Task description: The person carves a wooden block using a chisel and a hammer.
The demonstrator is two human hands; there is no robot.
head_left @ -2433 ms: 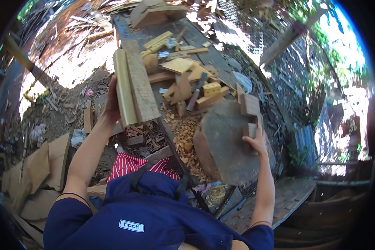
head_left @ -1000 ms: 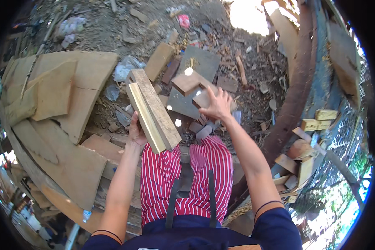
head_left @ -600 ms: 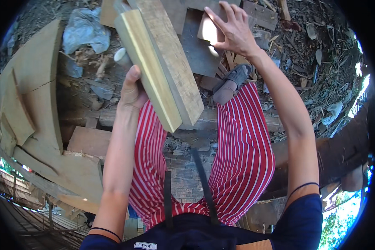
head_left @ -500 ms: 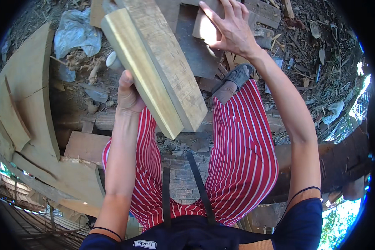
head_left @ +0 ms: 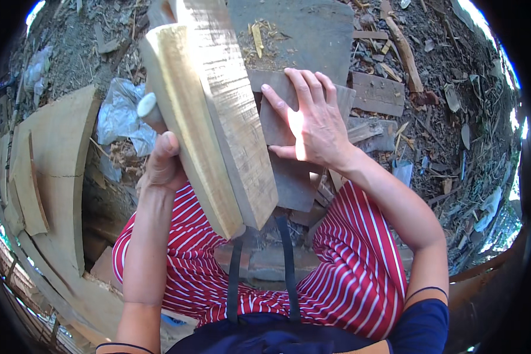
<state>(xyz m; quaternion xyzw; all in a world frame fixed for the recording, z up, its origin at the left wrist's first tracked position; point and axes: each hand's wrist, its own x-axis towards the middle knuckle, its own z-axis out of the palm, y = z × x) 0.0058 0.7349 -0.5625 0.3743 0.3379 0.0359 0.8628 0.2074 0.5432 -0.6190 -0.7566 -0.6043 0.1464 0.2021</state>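
While the left hand grips a long pale beam, thumb against its side and other fingers hidden, a wider block lies alongside it, both above the striped trousers. Just below a grey board, the right hand spreads over a brown wood piece; whether it pinches, I cannot tell.

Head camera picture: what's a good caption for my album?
Left hand holding long wooden pieces, right hand spread over a brown wooden piece.
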